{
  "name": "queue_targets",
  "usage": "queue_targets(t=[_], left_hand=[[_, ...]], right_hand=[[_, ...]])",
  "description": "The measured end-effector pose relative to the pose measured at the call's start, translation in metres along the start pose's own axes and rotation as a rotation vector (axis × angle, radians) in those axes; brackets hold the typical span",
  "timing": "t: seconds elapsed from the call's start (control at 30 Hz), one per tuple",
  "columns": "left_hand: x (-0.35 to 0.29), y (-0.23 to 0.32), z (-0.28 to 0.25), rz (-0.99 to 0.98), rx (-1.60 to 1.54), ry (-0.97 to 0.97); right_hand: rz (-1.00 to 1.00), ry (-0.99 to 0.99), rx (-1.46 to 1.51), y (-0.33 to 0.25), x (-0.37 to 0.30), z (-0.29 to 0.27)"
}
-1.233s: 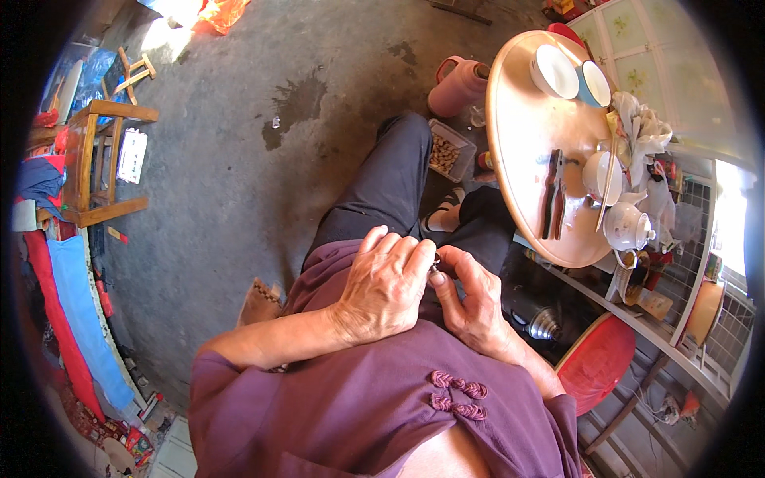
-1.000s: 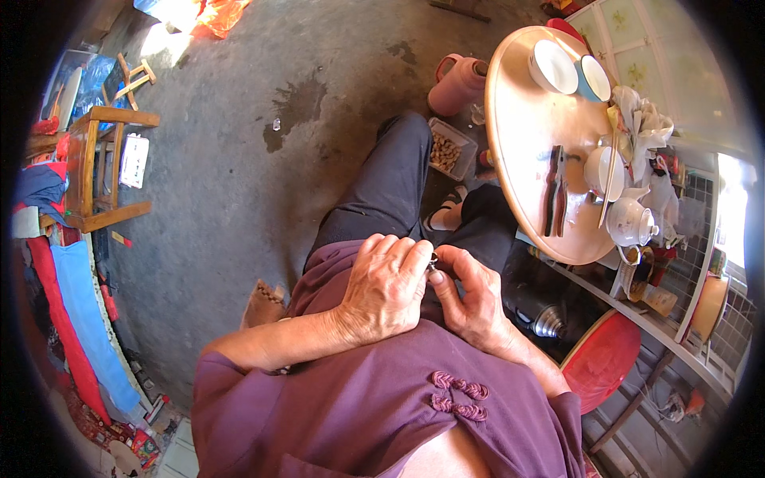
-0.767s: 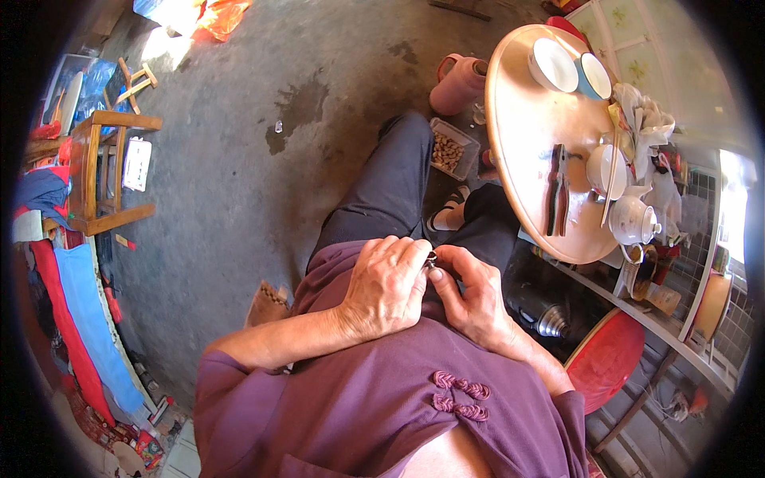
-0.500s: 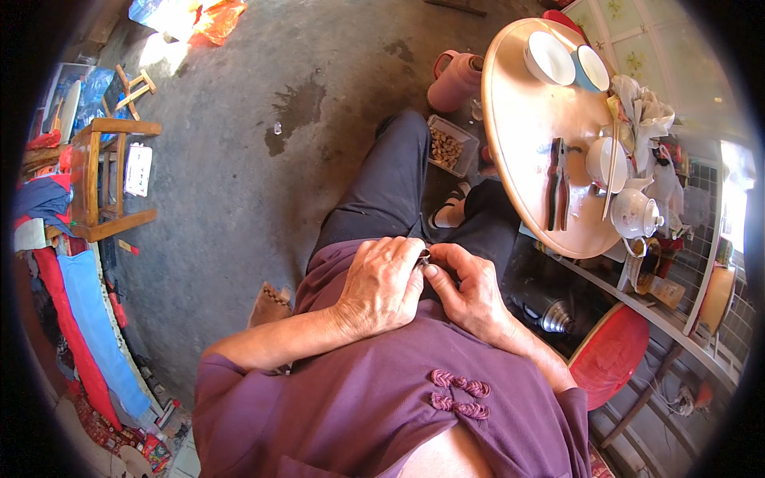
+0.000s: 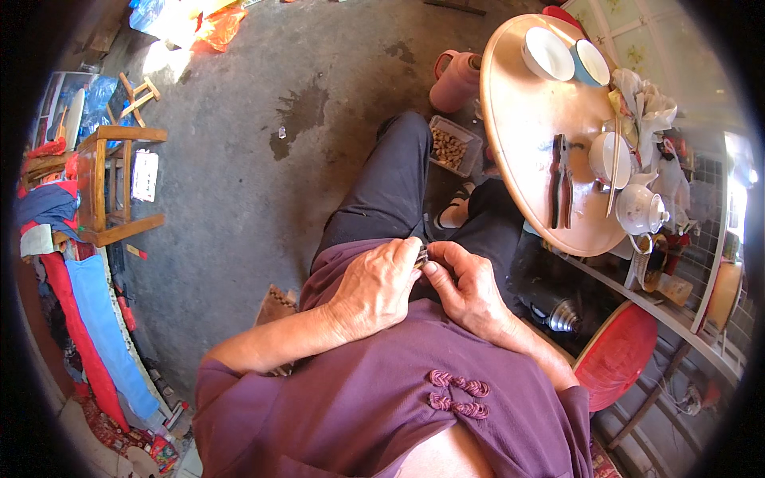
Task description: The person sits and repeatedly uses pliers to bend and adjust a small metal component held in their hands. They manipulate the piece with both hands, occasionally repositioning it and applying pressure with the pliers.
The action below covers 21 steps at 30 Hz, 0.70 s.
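My left hand (image 5: 376, 280) and my right hand (image 5: 468, 285) meet over my lap, fingertips close together. Between them sits a small dark, shiny, metal-looking piece (image 5: 421, 256), too small and too covered to name. Left fingers curl down around one side of it. On the other side, the right thumb and forefinger pinch at it. Dark trousers (image 5: 374, 187) and a purple top (image 5: 343, 390) lie beneath the hands and forearms.
To the right, a round wooden table (image 5: 518, 119) carries pliers (image 5: 561, 183), bowls (image 5: 548, 54), chopsticks (image 5: 613, 167) and a white teapot (image 5: 640, 207). A pink vacuum flask (image 5: 456, 84) and a tub of peanuts (image 5: 454, 147) stand on the floor. A wooden stool (image 5: 100, 183) is at left.
The small piece shows differently between my fingertips, now as dark stacked edges rather than a bright curved rim. Both hands stay almost in place; the view has shifted slightly.
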<state>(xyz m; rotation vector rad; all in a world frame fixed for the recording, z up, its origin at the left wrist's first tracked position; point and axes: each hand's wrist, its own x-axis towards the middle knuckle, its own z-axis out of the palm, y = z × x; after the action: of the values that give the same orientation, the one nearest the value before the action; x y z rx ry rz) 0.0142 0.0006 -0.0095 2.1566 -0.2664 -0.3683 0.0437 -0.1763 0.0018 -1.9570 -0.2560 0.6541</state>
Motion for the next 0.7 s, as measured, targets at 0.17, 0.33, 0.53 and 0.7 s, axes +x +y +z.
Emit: queue_targets(t=[0.17, 0.33, 0.53, 0.7], left_hand=[[0.0, 0.001, 0.002, -0.06, -0.048, -0.014], [-0.002, 0.003, 0.006, -0.041, 0.009, 0.017], [0.0, 0.0, 0.009, -0.006, -0.066, 0.08], [0.0, 0.0, 0.012, 0.003, -0.052, 0.145]], right_hand=[[0.018, -0.006, 0.037, 0.002, 0.0, 0.0], [-0.061, 0.021, -0.003, 0.004, 0.0, 0.0], [-0.107, 0.044, -0.096, -0.003, 0.001, -0.002], [-0.086, 0.029, -0.095, -0.004, 0.003, -0.002]])
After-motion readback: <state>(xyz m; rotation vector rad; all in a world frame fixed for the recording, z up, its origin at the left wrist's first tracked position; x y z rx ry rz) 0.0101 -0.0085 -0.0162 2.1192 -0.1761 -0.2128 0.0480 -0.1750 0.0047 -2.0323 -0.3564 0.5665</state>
